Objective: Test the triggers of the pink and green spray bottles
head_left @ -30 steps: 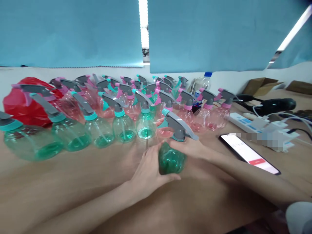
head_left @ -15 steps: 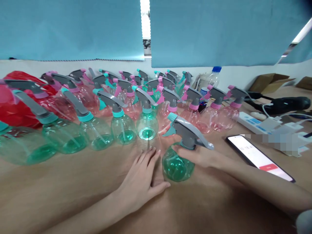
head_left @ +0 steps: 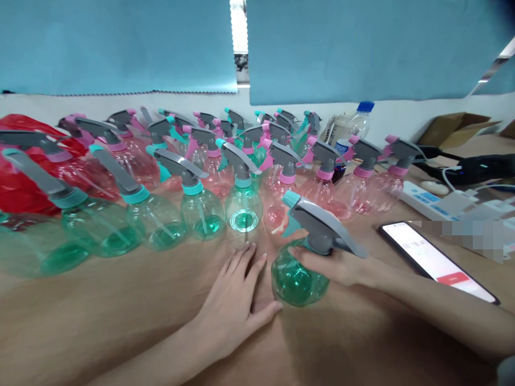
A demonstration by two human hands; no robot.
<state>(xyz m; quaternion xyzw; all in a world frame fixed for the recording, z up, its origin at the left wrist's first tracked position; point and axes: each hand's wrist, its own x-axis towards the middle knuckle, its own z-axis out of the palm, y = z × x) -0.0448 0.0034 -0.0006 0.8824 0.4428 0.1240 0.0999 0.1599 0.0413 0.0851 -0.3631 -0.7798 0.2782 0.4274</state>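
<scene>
My right hand (head_left: 333, 262) is wrapped round the upper body of a green spray bottle (head_left: 300, 281), under its grey trigger head with a turquoise nozzle. The bottle is slightly tilted, with its base at or close to the table; whether it touches I cannot tell. Some of the right fingers are hidden behind it. Flat on the wooden table (head_left: 132, 316), my left hand (head_left: 237, 295) lies with its fingers apart, just left of that bottle, holding nothing. Beyond the left fingertips stands another green spray bottle (head_left: 243, 209) in the front row.
Several green and pink spray bottles (head_left: 284, 198) stand in rows towards the wall. A red plastic bag (head_left: 24, 182) lies at the left. On the right are a phone (head_left: 430, 257), a white power strip (head_left: 426, 199) with cables, a cardboard box (head_left: 454, 128) and a blue-capped bottle (head_left: 360, 123).
The held spray bottle has shifted slightly right and nearer to me. My left hand stays flat in about the same place. The view has tilted and moved a little.
</scene>
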